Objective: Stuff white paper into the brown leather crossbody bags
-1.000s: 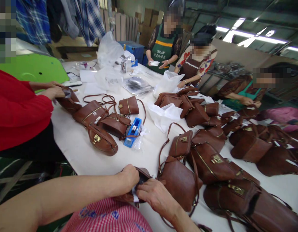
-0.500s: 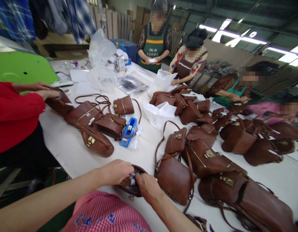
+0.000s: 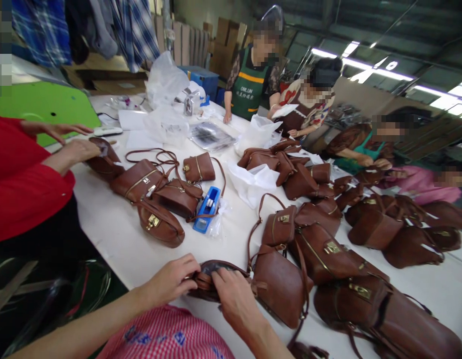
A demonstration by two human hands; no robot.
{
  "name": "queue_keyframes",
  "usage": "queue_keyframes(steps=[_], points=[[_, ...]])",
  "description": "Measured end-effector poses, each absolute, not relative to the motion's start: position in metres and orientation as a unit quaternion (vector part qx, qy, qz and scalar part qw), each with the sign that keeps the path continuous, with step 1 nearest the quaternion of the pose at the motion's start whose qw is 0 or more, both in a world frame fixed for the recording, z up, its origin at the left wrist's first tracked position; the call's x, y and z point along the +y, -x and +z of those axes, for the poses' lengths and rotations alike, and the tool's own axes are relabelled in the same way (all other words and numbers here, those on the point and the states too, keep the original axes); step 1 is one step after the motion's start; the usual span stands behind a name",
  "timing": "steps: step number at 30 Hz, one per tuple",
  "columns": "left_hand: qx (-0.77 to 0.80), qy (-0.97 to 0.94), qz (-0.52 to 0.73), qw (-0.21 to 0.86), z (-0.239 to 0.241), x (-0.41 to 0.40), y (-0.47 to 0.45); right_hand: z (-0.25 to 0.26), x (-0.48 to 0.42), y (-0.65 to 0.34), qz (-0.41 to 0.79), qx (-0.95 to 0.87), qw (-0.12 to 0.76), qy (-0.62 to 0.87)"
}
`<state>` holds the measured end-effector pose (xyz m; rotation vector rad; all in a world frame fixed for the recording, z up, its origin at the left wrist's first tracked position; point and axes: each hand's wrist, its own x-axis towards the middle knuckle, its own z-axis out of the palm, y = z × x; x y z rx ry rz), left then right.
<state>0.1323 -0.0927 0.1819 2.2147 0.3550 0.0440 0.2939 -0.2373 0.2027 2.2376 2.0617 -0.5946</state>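
Note:
A small brown leather handbag [image 3: 205, 295] lies at the table's near edge, its dark-lined mouth facing up. My left hand [image 3: 176, 279] pinches the left side of that mouth, beside some folded brown leather. On the other side, my right hand [image 3: 234, 294] grips the rim with its fingertips down in the opening, so they are partly hidden. Right beside my right hand sits a brown bag with a strap [image 3: 278, 286]. A bag with a gold clasp [image 3: 159, 222] lies beyond my left hand.
A blue tape dispenser [image 3: 206, 212] stands mid-table by crumpled clear plastic. Brown bags [image 3: 334, 259] crowd the right side. White bags [image 3: 253, 182] lie farther back. At left, a co-worker in a red sleeve [image 3: 29, 174] handles another bag; several co-workers stand across the table.
The white piece seen between my hands in the bag's mouth no longer shows. My left fingers have loosened from a fist to a pinch; my right fingers reach into the opening.

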Motion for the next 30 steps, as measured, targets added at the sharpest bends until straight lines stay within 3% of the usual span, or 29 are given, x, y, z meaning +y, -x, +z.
queue_keyframes(steps=[3, 8, 12, 14, 18, 22, 25, 30], points=[[0.134, -0.886, 0.033, 0.443, 0.179, -0.090, -0.131, 0.196, -0.242, -0.292, -0.233, 0.670, -0.044, -0.703], [0.072, -0.926, 0.035, 0.368, 0.176, -0.099, -0.137, 0.177, -0.229, -0.278, -0.229, 0.651, -0.017, -0.723], [-0.006, -0.953, 0.029, 0.301, 0.172, -0.111, -0.147, 0.175, -0.225, -0.279, -0.208, 0.639, -0.043, -0.740], [-0.012, -0.956, 0.010, 0.294, 0.173, -0.114, -0.153, 0.177, -0.240, -0.285, -0.169, 0.636, -0.101, -0.746], [0.016, -0.957, -0.089, 0.276, 0.186, -0.112, -0.168, 0.168, -0.299, -0.303, -0.013, 0.467, -0.321, -0.824], [0.031, -0.943, -0.140, 0.299, 0.205, -0.114, -0.189, 0.145, -0.337, -0.314, -0.139, 0.202, -0.484, -0.840], [0.045, -0.930, -0.103, 0.350, 0.209, -0.126, -0.207, 0.132, -0.334, -0.318, -0.222, 0.143, -0.558, -0.787], [0.010, -0.940, -0.059, 0.336, 0.196, -0.153, -0.232, 0.132, -0.323, -0.330, -0.177, 0.117, -0.585, -0.783]])
